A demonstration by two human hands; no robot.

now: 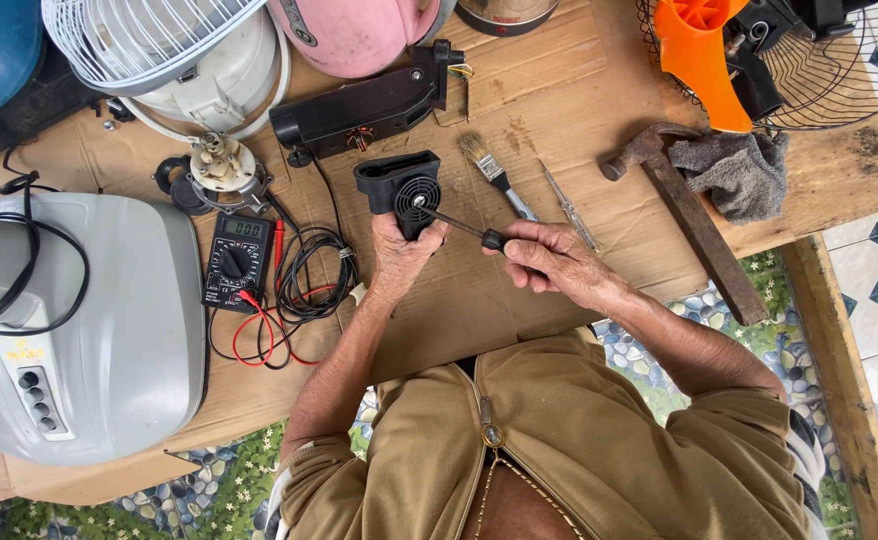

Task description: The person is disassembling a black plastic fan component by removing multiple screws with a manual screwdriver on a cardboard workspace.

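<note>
Head view, looking down on a cardboard-covered table [559, 110]. The left hand [404, 250] is closed around the lower end of a black vented motor housing [401, 185], which stands on the cardboard at the centre of the table. The right hand [549, 258] grips the handle of a screwdriver [454, 224], whose shaft runs up and to the left so that its tip meets the round grille of the housing. Just beyond the housing lie a paintbrush [489, 170] and a slim tester screwdriver [567, 207]; farther right, a hammer [689, 215] rests beside a grey rag [739, 170]. To the left sit a digital multimeter [238, 258] with red and black leads, a grey fan base [109, 330] and a white fan guard [139, 40]. An orange fan blade [699, 60] lies at upper right.
</note>
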